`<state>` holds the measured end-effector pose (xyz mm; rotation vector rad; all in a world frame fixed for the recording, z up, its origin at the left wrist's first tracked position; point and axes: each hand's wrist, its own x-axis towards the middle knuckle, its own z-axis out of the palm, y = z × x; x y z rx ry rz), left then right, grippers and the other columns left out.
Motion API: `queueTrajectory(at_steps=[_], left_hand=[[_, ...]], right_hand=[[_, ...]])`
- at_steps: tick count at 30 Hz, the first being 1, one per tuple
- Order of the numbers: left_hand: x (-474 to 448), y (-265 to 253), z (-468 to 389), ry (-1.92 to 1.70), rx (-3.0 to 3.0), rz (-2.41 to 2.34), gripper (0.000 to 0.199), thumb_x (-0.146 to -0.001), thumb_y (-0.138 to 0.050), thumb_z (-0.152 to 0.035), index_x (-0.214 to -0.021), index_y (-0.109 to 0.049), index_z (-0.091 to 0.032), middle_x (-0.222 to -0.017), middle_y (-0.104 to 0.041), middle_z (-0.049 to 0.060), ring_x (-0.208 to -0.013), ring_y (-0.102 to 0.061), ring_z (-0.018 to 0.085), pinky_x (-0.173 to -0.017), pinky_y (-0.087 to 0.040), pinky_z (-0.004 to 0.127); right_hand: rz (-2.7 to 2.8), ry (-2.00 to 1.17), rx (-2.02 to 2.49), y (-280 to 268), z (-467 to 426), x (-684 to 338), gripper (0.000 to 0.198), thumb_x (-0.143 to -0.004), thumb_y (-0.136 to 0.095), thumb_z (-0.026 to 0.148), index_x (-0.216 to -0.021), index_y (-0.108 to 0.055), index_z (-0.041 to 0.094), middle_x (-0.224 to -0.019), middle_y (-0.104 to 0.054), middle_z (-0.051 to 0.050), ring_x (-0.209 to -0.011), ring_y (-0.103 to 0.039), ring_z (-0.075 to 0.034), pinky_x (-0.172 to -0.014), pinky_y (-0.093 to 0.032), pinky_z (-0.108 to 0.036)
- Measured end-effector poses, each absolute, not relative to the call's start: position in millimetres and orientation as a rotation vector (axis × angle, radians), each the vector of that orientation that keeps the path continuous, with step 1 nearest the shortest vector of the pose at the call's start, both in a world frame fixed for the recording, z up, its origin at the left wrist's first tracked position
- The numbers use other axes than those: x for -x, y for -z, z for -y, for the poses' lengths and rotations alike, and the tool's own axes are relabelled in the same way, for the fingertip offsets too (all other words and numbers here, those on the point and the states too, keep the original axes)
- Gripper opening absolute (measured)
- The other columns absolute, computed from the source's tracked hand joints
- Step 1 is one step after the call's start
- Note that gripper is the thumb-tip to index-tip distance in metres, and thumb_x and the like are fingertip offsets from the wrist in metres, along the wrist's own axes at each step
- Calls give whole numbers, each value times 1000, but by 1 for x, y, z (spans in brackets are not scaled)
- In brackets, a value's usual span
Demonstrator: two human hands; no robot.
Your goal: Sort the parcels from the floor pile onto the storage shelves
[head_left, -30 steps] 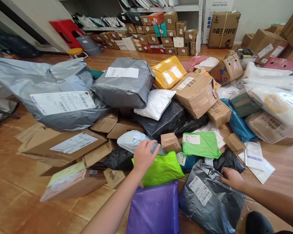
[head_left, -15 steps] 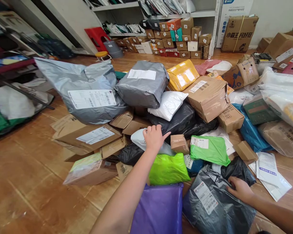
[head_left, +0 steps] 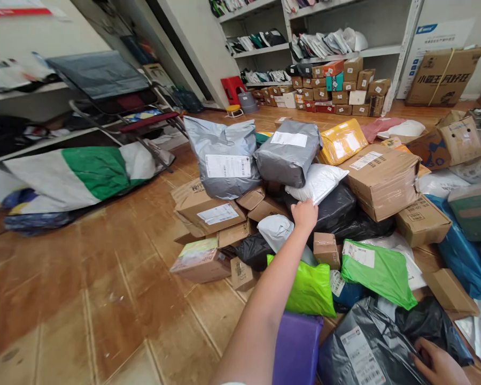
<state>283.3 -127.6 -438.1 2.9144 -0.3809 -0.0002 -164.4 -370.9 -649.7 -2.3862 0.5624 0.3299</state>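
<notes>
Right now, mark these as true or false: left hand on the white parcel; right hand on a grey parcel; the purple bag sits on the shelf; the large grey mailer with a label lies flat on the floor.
1. The left hand reaches the white parcel: true.
2. The right hand rests on the dark grey parcel: true.
3. The purple bag sits on the shelf: false, it lies on the floor by the left arm.
4. The large grey mailer lies flat on the floor: false, it stands propped on cardboard boxes.
</notes>
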Motion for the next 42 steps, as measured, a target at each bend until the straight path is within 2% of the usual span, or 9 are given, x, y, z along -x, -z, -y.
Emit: queueTrajectory(at_steps=[4,10,15,19,23,26,30,37,42], left_hand=[[-278,432,126,39,-2897,514,39,-105,-40,-22,-120,-72,-6,-115,-75,24,-116,-69,33,-98,-47,44],[-224,433,139,121,-2811,746,33,-107,-49,-37,-113,-73,-15,-109,-76,16,-113,-68,32,-96,-49,43],[-196,452,98,9,-2681,961,42,-106,-50,-50,-125,-66,-17,-124,-69,16,-121,-59,33,-103,-45,47],[-133,515,42,536,-2480,1471,43,-101,-54,-53,-124,-67,-19,-121,-68,15,-116,-61,32,-102,-48,45],[-65,579,4,906,-2571,1346,76,-85,-77,-60,-146,-53,-21,-143,-60,18,-131,-56,38,-113,-45,51],[-58,593,-2,1020,-2626,1271,60,-87,-76,-55,-133,-63,-18,-131,-66,17,-124,-61,38,-110,-49,49],[-80,580,4,968,-2676,1227,22,-97,-61,-34,-111,-71,-19,-117,-70,14,-116,-65,34,-100,-54,44],[-52,591,-6,716,-2523,1586,40,-96,-65,-21,-135,-64,-20,-130,-66,15,-124,-62,32,-109,-52,50],[-44,618,-26,365,-2335,1901,32,-95,-66,-23,-127,-69,-21,-118,-72,11,-111,-68,28,-99,-57,42]], right_hand=[[-544,-337,2395,652,376,169,32,-72,-58,68,-69,-60,37,-64,-69,-5,-66,-70,-35,-64,-58,-45],[-535,-385,2427,646,373,161,34,-80,-48,62,-75,-61,32,-70,-71,-7,-69,-69,-32,-68,-55,-42],[-505,-363,2469,620,370,150,40,-85,-43,60,-89,-64,26,-81,-70,-8,-76,-69,-29,-72,-53,-39],[-473,-226,2477,617,375,165,42,-87,-47,59,-103,-64,24,-93,-71,-11,-85,-70,-28,-79,-57,-39],[-363,-170,2547,627,377,189,36,-92,-47,50,-107,-66,22,-101,-72,-13,-95,-71,-30,-88,-59,-44],[-212,-137,2641,632,376,192,31,-95,-48,43,-107,-67,21,-103,-71,-15,-100,-69,-32,-93,-58,-47],[-160,-8,2720,636,378,180,31,-97,-48,37,-115,-65,18,-108,-70,-16,-103,-68,-31,-95,-57,-48],[-182,18,2670,630,373,177,26,-94,-54,34,-115,-65,22,-111,-69,-14,-106,-65,-31,-97,-56,-49],[-1155,228,2372,631,426,186,26,-86,-59,42,-99,-65,20,-105,-69,-18,-110,-64,-37,-104,-50,-57]])
